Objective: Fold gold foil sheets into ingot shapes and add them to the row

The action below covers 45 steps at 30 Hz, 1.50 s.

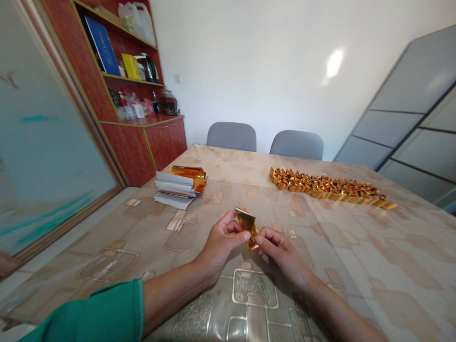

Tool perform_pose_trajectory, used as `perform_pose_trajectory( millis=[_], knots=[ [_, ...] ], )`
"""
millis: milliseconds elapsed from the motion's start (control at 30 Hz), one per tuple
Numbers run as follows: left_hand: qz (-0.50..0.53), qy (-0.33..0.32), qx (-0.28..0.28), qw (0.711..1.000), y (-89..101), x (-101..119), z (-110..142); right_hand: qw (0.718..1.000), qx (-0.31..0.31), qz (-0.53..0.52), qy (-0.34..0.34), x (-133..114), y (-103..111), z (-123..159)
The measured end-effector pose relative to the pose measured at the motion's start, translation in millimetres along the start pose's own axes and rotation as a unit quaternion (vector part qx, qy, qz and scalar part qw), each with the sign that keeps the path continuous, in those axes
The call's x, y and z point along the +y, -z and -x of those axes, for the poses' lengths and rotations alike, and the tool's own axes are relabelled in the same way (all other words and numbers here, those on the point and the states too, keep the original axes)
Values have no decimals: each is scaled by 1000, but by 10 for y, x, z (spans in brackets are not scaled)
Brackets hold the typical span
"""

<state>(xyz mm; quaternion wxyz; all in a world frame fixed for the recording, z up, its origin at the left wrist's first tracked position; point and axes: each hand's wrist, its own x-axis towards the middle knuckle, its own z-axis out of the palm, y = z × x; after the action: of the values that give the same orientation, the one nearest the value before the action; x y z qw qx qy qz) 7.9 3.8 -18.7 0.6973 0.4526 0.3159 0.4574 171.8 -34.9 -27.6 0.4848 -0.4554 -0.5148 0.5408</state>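
My left hand (225, 238) and my right hand (281, 248) are both closed narrowly on one small piece of gold foil (246, 220), held between them near the middle of the table (313, 289). My left thumb and fingers pinch its left side, where a smooth, pointed flap with a pale edge stands up toward the far side; my right thumb and fingertips grip the crumpled lower right end. Whether the piece touches the tabletop I cannot tell.

Farther off to the left lies a loose stack of sheets (177, 183), white or grey on some faces and shiny gold on others, curled at the right end. Far to the right, well apart from my hands, a long bank of folded gold pieces (327, 186) lies packed closely together, running from the middle toward the right.

A green sleeve (96, 311) covers part of my left arm; my right forearm is bare. At the far edge are two grey chairs, the left chair (231, 136) and the right chair (296, 144). On the far left a reddish wooden cabinet (124, 151) has shelves holding a blue folder (102, 45) and a kettle (151, 68).
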Motion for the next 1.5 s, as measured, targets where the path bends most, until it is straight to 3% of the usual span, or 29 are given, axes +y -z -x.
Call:
perform_pose_trajectory(
  millis=[167,367,667,833,900,967,1033,1133,1233,1367,1433,1500],
  knots=[
    [24,17,2,1000,-3,-28,-2,1000,13,4,0,-7,-9,5],
    [31,16,10,999,-30,-18,28,999,-30,17,16,-8,-15,-23],
    [61,25,-22,998,-40,-9,35,998,6,-34,48,26,-34,-8],
    [41,34,-4,999,-36,-13,38,998,2,-35,48,-2,-46,-15],
    [0,-8,5,1000,-25,4,27,998,-10,-4,59,-6,-27,-20],
    [-87,-99,22,991,-5,30,18,996,-5,45,82,-16,-2,-22],
    [-201,-220,26,954,19,55,21,986,23,105,130,-41,19,-18],
    [-316,-373,-18,872,43,68,50,955,39,187,229,-114,35,4],
    [-348,-415,-55,839,42,57,77,926,12,235,296,-191,34,34],
    [-329,-387,-59,859,25,58,64,912,9,257,319,-225,41,47],
    [-298,-331,-55,894,19,67,46,904,10,274,327,-219,60,41],
    [-224,-234,-46,945,17,75,31,890,10,296,346,-212,90,37]
  ],
)
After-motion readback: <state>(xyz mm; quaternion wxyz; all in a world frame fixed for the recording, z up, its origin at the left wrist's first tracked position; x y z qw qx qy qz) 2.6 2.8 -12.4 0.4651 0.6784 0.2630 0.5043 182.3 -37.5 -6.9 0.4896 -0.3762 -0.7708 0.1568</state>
